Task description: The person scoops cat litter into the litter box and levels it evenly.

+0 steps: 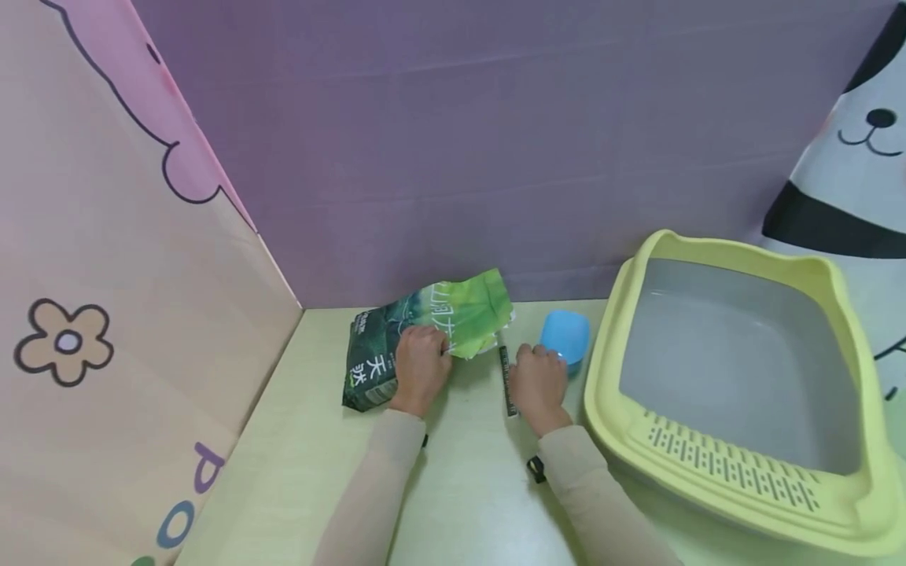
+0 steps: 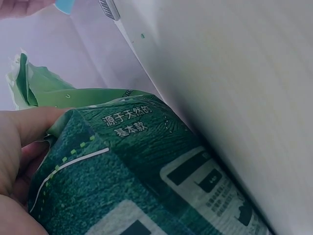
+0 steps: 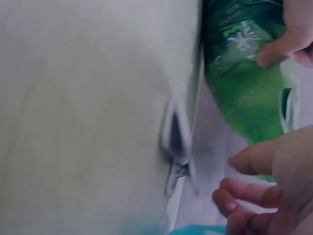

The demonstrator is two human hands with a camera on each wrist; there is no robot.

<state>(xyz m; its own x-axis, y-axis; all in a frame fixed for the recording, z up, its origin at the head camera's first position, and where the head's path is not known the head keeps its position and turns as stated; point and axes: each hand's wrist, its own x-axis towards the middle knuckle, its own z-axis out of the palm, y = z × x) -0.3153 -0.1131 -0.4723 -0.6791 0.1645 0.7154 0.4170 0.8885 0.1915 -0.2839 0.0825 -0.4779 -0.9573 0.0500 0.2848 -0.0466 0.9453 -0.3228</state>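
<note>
A green printed bag lies on its side on the table, its torn, lighter green end to the right. My left hand grips the bag's near edge; in the left wrist view the thumb and fingers pinch its folded film. My right hand hovers between a narrow dark strip and a blue cup-like container. In the right wrist view its thumb and fingers are apart, with nothing between them. There the strip looks like a pale clip, somewhat blurred.
A large yellow litter box with a grey inside and a perforated front ledge stands on the table at the right. A purple wall rises behind the bag, and a patterned panel stands at the left.
</note>
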